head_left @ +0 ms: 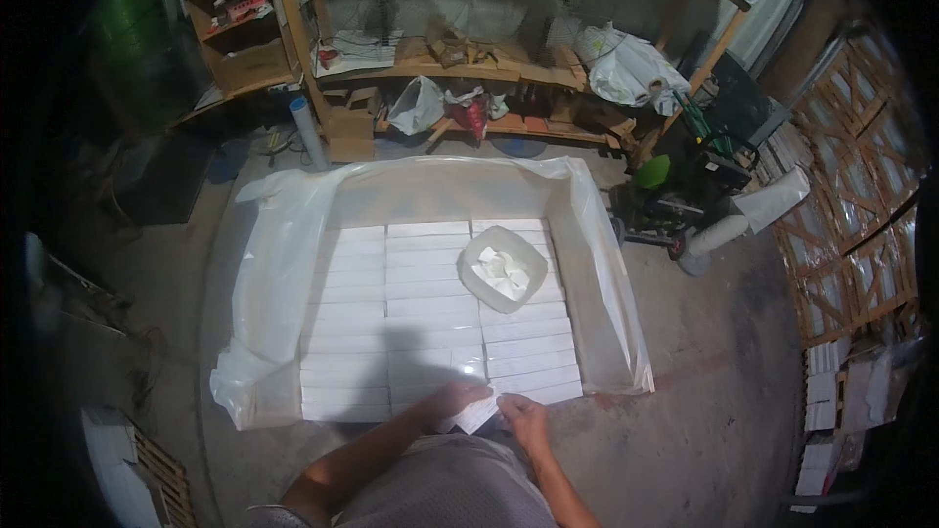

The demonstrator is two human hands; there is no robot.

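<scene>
Close to my body, my left hand (pixel 453 401) and my right hand (pixel 526 419) are closed on a small white paper slip (pixel 475 416) between them. Faint marks show on the slip. Just beyond my hands lie rows of flat white boxes (pixel 337 330) packed side by side inside a large crate lined with plastic sheeting (pixel 269 284). A pale plastic tub (pixel 534 291) stands on the boxes, right of the middle, with crumpled white paper pieces (pixel 501 272) in it. My shadow falls over the near boxes.
Behind the crate runs a wooden shelf (pixel 469 68) with bags and tools. At the right stand a wheeled cart (pixel 675 200), a white roll (pixel 719 235) and wrapped wooden crates (pixel 851 196). A pallet with white boxes (pixel 122 460) is at the lower left. Green drums (pixel 127 39) stand far left.
</scene>
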